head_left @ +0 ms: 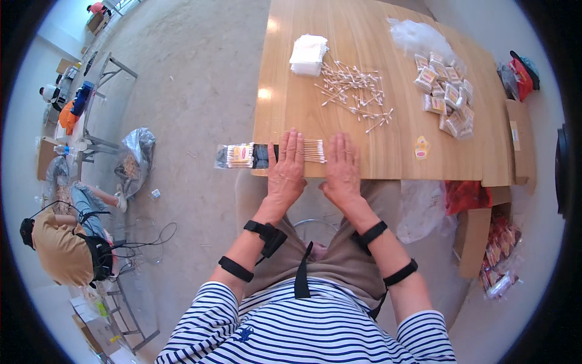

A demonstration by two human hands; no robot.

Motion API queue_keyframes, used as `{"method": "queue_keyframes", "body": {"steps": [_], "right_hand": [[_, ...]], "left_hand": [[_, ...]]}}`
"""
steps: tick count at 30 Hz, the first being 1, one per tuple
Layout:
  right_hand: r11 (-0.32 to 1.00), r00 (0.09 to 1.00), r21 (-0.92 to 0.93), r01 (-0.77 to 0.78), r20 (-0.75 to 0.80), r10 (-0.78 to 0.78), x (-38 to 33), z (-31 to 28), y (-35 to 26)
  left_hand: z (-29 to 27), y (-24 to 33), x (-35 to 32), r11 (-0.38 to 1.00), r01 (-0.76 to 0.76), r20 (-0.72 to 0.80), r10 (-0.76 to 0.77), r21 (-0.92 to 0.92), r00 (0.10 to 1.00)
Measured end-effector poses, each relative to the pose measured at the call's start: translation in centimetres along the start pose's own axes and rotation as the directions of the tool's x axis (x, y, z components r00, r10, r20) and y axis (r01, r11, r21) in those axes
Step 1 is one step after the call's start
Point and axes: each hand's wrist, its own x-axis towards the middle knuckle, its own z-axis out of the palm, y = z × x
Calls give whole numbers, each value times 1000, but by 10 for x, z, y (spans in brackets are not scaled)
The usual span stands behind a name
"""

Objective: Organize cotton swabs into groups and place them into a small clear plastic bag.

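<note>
My left hand (287, 167) lies with its fingers stretched out at the near edge of the wooden table (285, 109). My right hand (342, 165) is flat too, slightly blurred, with fingers extended. Between the two hands is a neat row of cotton swabs (313, 150), its ends close to both. Left of my left hand, a clear packet of cotton swabs (240, 155) with a small label sticks out past the table's corner. A black piece (260, 156) lies between that packet and my left fingers, partly covered by them.
Loose cotton swabs (354, 88) lie scattered beyond my hands, beside a stack of white bags (309, 53). Filled swab packets (448, 91) are heaped at the right, near small yellow labels (422, 147). A cardboard box (471, 239) stands below the table. Another person (66, 249) sits at left.
</note>
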Motion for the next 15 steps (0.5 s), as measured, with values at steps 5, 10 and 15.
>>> {"method": "queue_keyframes", "body": {"steps": [5,10,15], "right_hand": [[988,992,-94,-122,-40,118,-12,16,-3],[989,995,-113,-92,-35,88,-2,23,-16],[998,998,4,-66,-16,66,1,7,-18]], "left_hand": [[0,1,1,1000,-19,-26,20,16,999],[2,0,1,1000,-26,-24,26,-1,999],[1,-2,-1,1000,-18,-17,18,-14,1000]]}}
